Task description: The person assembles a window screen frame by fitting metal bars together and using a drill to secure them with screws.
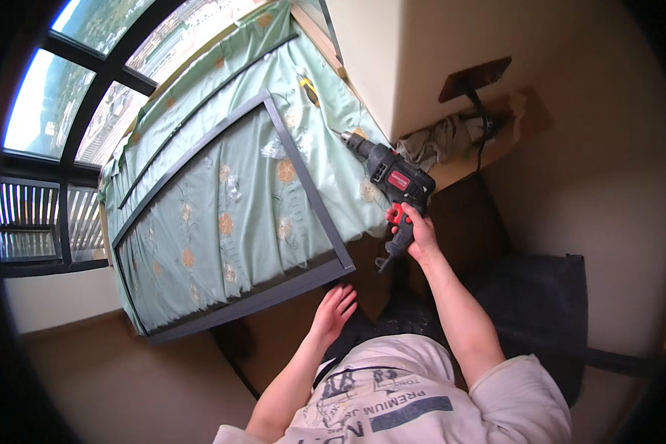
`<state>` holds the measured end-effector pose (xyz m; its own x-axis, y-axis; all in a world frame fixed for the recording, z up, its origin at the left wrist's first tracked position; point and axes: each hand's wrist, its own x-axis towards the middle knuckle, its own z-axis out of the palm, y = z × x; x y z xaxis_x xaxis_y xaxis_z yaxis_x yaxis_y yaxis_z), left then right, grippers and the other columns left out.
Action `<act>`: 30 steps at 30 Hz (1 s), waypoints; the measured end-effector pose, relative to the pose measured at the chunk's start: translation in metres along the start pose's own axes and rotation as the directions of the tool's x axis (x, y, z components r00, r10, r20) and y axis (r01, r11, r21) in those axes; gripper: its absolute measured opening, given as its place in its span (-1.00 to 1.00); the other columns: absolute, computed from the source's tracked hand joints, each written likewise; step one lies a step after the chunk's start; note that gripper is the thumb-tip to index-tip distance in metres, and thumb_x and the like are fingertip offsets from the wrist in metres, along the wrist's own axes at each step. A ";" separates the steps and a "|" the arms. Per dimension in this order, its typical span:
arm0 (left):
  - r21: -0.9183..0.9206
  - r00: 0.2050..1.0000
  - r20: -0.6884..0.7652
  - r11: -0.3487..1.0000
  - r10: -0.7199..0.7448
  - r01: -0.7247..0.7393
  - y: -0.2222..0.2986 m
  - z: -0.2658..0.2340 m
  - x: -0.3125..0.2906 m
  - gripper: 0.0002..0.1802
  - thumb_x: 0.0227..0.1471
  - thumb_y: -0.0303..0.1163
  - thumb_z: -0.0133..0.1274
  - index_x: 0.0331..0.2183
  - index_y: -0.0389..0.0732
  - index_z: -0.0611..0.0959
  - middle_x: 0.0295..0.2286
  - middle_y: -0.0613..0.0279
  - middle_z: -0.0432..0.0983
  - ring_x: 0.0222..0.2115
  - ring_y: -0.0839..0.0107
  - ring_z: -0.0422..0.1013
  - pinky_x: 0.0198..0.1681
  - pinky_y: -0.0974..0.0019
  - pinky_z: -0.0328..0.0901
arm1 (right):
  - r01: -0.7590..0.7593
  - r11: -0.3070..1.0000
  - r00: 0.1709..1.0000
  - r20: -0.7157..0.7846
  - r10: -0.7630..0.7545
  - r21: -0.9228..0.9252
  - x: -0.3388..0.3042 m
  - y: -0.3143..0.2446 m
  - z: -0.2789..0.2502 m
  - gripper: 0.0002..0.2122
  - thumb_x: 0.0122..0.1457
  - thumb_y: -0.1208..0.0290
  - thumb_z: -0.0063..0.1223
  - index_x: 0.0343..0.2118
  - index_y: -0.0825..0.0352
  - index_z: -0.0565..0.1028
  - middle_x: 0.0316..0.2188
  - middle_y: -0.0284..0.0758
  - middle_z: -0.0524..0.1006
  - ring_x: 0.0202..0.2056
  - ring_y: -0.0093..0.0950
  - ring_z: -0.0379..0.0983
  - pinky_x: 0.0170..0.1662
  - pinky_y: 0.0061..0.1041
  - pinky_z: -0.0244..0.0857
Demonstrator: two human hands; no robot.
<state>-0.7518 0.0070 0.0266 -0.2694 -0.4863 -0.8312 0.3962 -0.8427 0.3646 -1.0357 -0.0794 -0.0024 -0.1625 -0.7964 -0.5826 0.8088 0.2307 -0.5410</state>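
My right hand [420,233] is wrapped round the handle of a black and red power drill [394,177], close to its red trigger. The drill's metal chuck points up and to the left, over the cloth. My left hand [334,311] hangs in front of the table's near edge, fingers stretched out and holding nothing. Just beyond it lies the near right corner of a dark grey rectangular frame [311,189], which rests on a green flowered cloth [255,222] and reaches past its near edge.
A thin dark strip [192,118] lies on the cloth beyond the frame. Yellow-handled pliers [308,90] and clear plastic scraps [274,149] lie near it. Dark-framed windows [66,81] stand at the left. On the right are a bundled cloth [429,144], a wall outlet plate with a cable [473,78] and a black chair [533,311].
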 end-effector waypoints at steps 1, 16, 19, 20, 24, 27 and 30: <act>-0.145 0.999 0.003 0.989 0.032 -0.031 -0.010 0.006 0.017 -0.44 0.20 -0.21 -0.01 0.14 -0.25 0.28 0.15 0.10 0.23 0.15 0.22 0.23 0.20 0.15 0.15 | 0.043 0.997 0.999 0.018 -0.042 -0.065 -0.005 0.000 -0.004 -0.74 0.17 0.26 0.09 -0.21 0.37 0.51 -0.33 -0.28 0.59 -0.31 -0.49 0.55 -0.40 -0.58 0.36; -0.256 0.968 -0.156 0.939 0.194 -0.230 -0.032 0.033 0.075 -0.63 0.25 -0.20 -0.11 -0.01 -0.21 0.47 0.00 0.12 0.44 0.00 0.29 0.39 0.04 0.25 0.34 | -0.264 0.910 0.964 -0.053 0.262 -0.320 -0.151 -0.035 -0.187 -0.59 -0.02 0.48 0.08 -0.07 0.53 0.37 -0.41 -0.02 0.57 -0.46 -0.24 0.57 -0.53 -0.43 0.46; -0.212 0.962 -0.124 0.941 0.243 -0.265 -0.035 0.028 0.076 -0.62 0.25 -0.19 -0.11 0.00 -0.21 0.46 0.01 0.11 0.41 -0.01 0.28 0.39 0.05 0.23 0.33 | -0.324 0.903 0.945 -0.061 0.321 -0.283 -0.139 -0.018 -0.204 -0.57 -0.04 0.50 0.08 -0.06 0.53 0.37 -0.41 -0.01 0.57 -0.47 -0.23 0.57 -0.55 -0.42 0.45; -0.244 0.964 -0.117 0.934 0.239 -0.261 -0.037 0.026 0.075 -0.63 0.22 -0.24 -0.06 0.00 -0.21 0.45 0.02 0.10 0.40 -0.02 0.27 0.40 0.05 0.21 0.33 | -0.354 0.887 0.931 -0.021 0.365 -0.296 -0.137 -0.012 -0.214 -0.55 -0.07 0.51 0.07 -0.05 0.52 0.36 -0.41 0.00 0.57 -0.48 -0.21 0.57 -0.56 -0.41 0.44; -0.135 0.953 -0.141 0.948 0.268 -0.287 -0.041 0.029 0.072 -0.58 0.10 -0.43 0.09 0.01 -0.21 0.44 0.00 0.06 0.41 -0.01 0.25 0.41 0.04 0.19 0.35 | -0.402 0.885 0.914 -0.042 0.404 -0.233 -0.129 0.000 -0.222 -0.56 -0.11 0.43 0.12 -0.13 0.55 0.42 -0.45 0.00 0.57 -0.51 -0.20 0.56 -0.60 -0.42 0.43; -0.083 0.945 -0.164 0.951 0.282 -0.298 -0.045 0.034 0.074 -0.54 0.07 -0.54 0.06 0.03 -0.30 0.42 0.00 -0.03 0.40 0.00 0.20 0.40 0.03 0.18 0.36 | -0.421 0.876 0.904 -0.026 0.427 -0.237 -0.120 -0.002 -0.229 -0.54 -0.12 0.40 0.14 -0.14 0.58 0.42 -0.47 0.00 0.57 -0.54 -0.20 0.55 -0.62 -0.42 0.42; -0.113 0.940 -0.181 0.944 0.289 -0.311 -0.047 0.049 0.080 -0.52 0.06 -0.57 0.07 0.05 -0.30 0.41 -0.02 -0.02 0.42 -0.02 0.21 0.41 0.02 0.21 0.37 | -0.427 0.875 0.899 -0.004 0.438 -0.226 -0.118 0.000 -0.236 -0.48 -0.10 0.39 0.13 -0.07 0.59 0.35 -0.50 0.02 0.55 -0.57 -0.19 0.54 -0.63 -0.41 0.44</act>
<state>-0.8344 -0.0039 -0.0367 0.0202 -0.6584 -0.7524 0.5569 -0.6175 0.5554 -1.1502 0.1462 -0.0770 0.2058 -0.6127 -0.7631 0.6499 0.6685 -0.3615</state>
